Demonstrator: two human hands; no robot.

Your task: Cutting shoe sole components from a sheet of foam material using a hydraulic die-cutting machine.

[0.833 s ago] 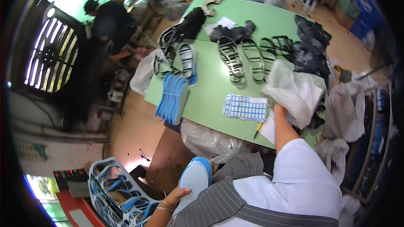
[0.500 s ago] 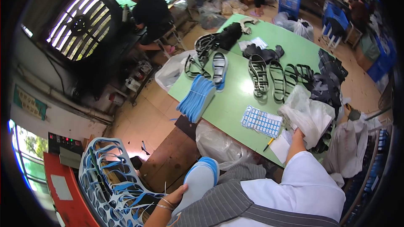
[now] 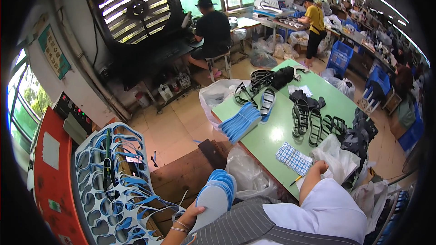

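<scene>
My left hand (image 3: 194, 213) is wrapped round a fanned stack of shoe soles (image 3: 215, 195), pale grey on top with blue edges, held against my striped apron. My right hand (image 3: 320, 167) rests over the green table's near right side with its fingers curled in. It touches or nearly touches a crumpled white plastic bag (image 3: 335, 154); what it holds, if anything, is hidden. Beside it lie a sheet of blue-and-white labels (image 3: 294, 158) and a yellow pen (image 3: 296, 180). A tied bundle of blue strips or soles (image 3: 240, 122) sits at the table's left corner.
Strappy black sandals (image 3: 300, 118) and dark scraps lie on the green table (image 3: 272, 134). At left, a cut-out blue-and-white sheet (image 3: 102, 190) hangs beside a red machine (image 3: 52, 168). One person (image 3: 213, 29) sits by the window; another (image 3: 314, 22) stands at a far bench.
The head view has tilted up, so more of the far room shows. My left hand keeps the soles, which are fanned wider now. My right hand shows more clearly beside the plastic bag.
</scene>
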